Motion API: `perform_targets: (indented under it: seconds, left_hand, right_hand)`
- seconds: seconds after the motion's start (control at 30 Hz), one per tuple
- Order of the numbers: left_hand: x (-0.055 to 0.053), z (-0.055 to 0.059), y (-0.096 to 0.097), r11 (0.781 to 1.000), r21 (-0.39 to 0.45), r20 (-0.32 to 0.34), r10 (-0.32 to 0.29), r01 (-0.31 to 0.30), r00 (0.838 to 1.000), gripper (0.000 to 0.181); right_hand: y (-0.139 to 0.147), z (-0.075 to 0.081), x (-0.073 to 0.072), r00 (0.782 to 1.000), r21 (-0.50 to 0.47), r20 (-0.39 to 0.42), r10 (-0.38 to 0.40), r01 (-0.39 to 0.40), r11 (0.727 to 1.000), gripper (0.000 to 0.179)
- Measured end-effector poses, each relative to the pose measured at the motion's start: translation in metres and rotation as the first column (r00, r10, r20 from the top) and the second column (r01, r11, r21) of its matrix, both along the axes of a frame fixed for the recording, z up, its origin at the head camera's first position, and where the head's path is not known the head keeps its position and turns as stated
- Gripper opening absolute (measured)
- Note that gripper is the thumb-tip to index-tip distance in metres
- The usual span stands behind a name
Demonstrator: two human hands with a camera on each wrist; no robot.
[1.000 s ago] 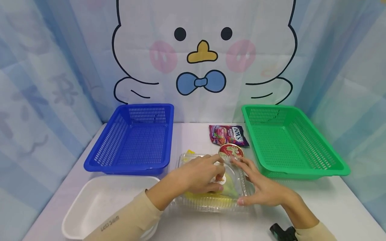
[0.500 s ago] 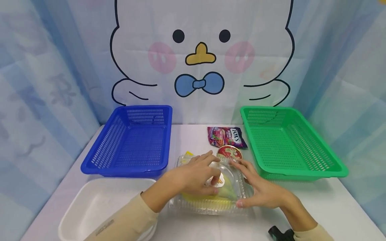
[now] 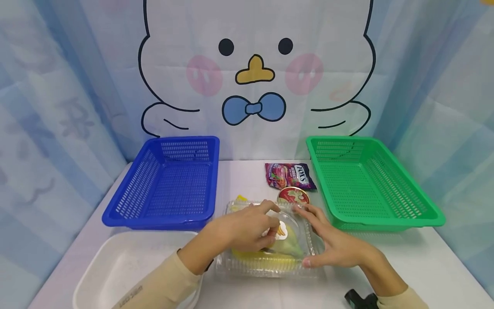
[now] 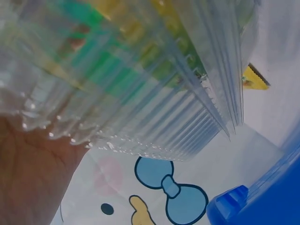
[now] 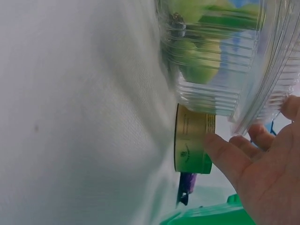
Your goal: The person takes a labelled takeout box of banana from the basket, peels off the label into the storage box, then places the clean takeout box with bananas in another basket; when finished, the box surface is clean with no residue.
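Observation:
A clear plastic clamshell container (image 3: 270, 268) rests on the table in the head view, its lid down over yellow and green contents that look like fruit. My left hand (image 3: 247, 229) lies on the lid with loosely bent fingers, left of a round sticker (image 3: 283, 231). At the container's right side my right hand (image 3: 332, 242) spreads its fingers, thumb at the near corner and fingertips at the far one. Ribbed container walls (image 4: 154, 117) fill much of the left wrist view. In the right wrist view, fingers (image 5: 262, 137) touch the lid's edge.
Behind the container lie a round red-lidded tin (image 3: 293, 195) and a purple Fox's candy bag (image 3: 289, 176). A blue basket (image 3: 162, 223) stands left, a green basket (image 3: 386, 222) right, and a white tub (image 3: 112, 262) at the front left. A black object (image 3: 360, 299) sits near the right forearm.
My left hand has shifted slightly left and down on the lid, uncovering more of the sticker. The right hand keeps its place on the container. The head view has shifted a little.

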State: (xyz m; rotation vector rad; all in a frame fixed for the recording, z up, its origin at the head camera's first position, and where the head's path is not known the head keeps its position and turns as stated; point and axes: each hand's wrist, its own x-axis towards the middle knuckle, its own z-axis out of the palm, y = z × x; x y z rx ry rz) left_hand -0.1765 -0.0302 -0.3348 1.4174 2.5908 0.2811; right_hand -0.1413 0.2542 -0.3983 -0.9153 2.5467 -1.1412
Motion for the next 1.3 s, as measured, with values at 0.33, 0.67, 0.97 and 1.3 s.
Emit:
perform_targets:
  seconds: [0.33,0.67,0.97,1.3]
  left_hand:
    - [-0.005,0.003,-0.004,0.995,0.102,0.089,-0.016,0.007,0.996,0.013]
    - [-0.014,0.001,-0.01,0.992,0.121,0.157,0.02,-0.039,0.987,0.009]
    - [-0.018,0.001,-0.011,0.989,0.147,0.15,-0.007,-0.016,0.989,0.011]
    - [-0.019,0.004,-0.013,0.987,0.161,0.178,-0.02,-0.009,0.984,0.013]
  right_hand:
    - [0.004,0.004,-0.001,1.0,-0.004,-0.011,0.006,-0.007,1.0,0.116]
    - [0.002,0.001,-0.006,0.999,-0.02,0.016,0.029,-0.028,0.999,0.115]
    - [0.002,0.002,-0.006,0.998,-0.02,0.064,0.016,-0.015,1.0,0.116]
    - [-0.001,-0.004,-0.005,0.998,-0.047,0.064,-0.001,0.004,0.999,0.115]
